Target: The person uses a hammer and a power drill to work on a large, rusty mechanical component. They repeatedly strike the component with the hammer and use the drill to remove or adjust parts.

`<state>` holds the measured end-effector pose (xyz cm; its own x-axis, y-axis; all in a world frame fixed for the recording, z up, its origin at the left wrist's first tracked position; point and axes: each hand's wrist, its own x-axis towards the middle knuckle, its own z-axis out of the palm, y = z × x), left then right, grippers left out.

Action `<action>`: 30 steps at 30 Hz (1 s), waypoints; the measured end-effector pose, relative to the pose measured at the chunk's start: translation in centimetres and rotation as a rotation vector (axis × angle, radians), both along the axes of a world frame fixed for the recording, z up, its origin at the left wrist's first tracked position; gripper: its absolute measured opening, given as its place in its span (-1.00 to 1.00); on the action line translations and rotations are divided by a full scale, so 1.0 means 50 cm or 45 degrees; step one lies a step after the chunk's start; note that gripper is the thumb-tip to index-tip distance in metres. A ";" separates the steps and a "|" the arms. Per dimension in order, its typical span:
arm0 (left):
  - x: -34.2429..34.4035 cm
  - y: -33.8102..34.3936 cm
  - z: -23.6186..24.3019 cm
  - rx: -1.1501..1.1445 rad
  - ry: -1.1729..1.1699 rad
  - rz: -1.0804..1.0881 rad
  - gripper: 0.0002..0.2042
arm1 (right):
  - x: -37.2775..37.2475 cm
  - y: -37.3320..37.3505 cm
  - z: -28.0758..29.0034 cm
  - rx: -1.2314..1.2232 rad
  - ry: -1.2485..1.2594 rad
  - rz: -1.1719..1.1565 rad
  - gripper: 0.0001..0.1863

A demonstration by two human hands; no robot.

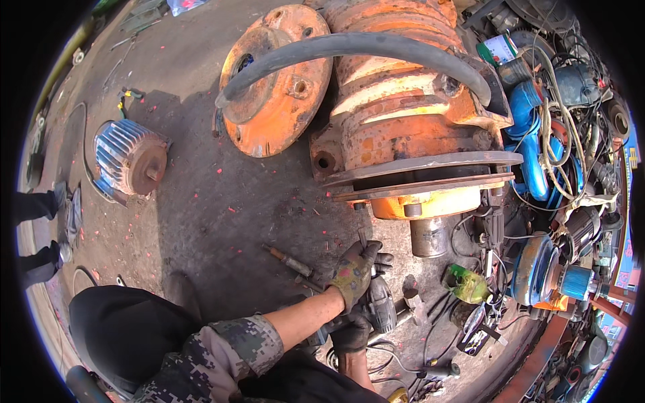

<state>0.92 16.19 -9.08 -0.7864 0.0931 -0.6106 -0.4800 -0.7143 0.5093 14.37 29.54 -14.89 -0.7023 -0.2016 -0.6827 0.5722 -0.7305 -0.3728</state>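
Note:
My left hand (354,274), in a patterned work glove with dark fingers, reaches forward from a camouflage sleeve. Its fingers are closed around a short, narrow metal piece (363,238), whose tip sticks out ahead. Just below it, my right hand (350,332) in a dark glove is wrapped around a dark grey power tool (381,306); the tool's exact kind is partly hidden by the hands. Ahead of them stands a large, rusty orange motor (390,131) with a flanged end and a bare steel shaft (428,238). A metal rod-shaped tool (287,260) lies left of my left hand.
An orange round flange cover (289,101) leans by the big motor, under a thick black hose (349,44). A small blue motor (131,159) sits at left, near another person's legs (40,205). At right are a hammer (415,306), a green bottle (465,283), cables and blue machine parts (534,161).

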 end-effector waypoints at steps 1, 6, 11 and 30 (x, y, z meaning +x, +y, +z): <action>-0.009 -0.009 -0.039 0.037 0.022 0.034 -0.60 | -0.030 -0.019 0.006 -0.154 0.000 0.148 -0.55; -0.058 -0.008 -0.122 0.127 0.062 -0.026 -0.65 | -0.087 -0.059 -0.019 -0.270 0.013 0.072 -0.71; -0.077 -0.016 -0.133 0.200 0.134 -0.004 -0.72 | -0.110 -0.075 -0.007 -0.060 0.020 0.059 -0.76; -0.080 -0.045 -0.074 -0.765 -0.001 -0.251 -0.67 | -0.061 0.004 -0.131 -0.660 0.119 -0.103 -0.33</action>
<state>-3.09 13.94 -12.76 -0.7890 -0.1231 -0.6019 -0.5740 -0.2016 0.7936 11.30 29.74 -21.43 -0.7826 -0.4385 -0.4419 0.4880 -0.8728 0.0018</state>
